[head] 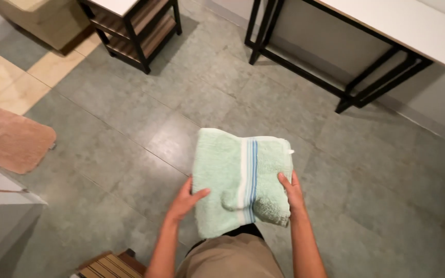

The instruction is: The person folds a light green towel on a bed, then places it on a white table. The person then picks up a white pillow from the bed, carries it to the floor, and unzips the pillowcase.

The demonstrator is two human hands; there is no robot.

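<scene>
In the head view, both hands hold a folded pale-green towel with a blue and white stripe, held out in front of the body above the grey tiled floor. The left hand has a closed grip on the towel's left edge, thumb lying on top and fingers hidden beneath. The right hand clasps the right edge, fingers curled over the cloth; its palm and thumb cannot be made out. A pink bath mat lies at far left, cut off by the frame.

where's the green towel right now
In the head view, the folded green towel is centre frame, held between the left hand and right hand above the grey tiled floor.
</scene>
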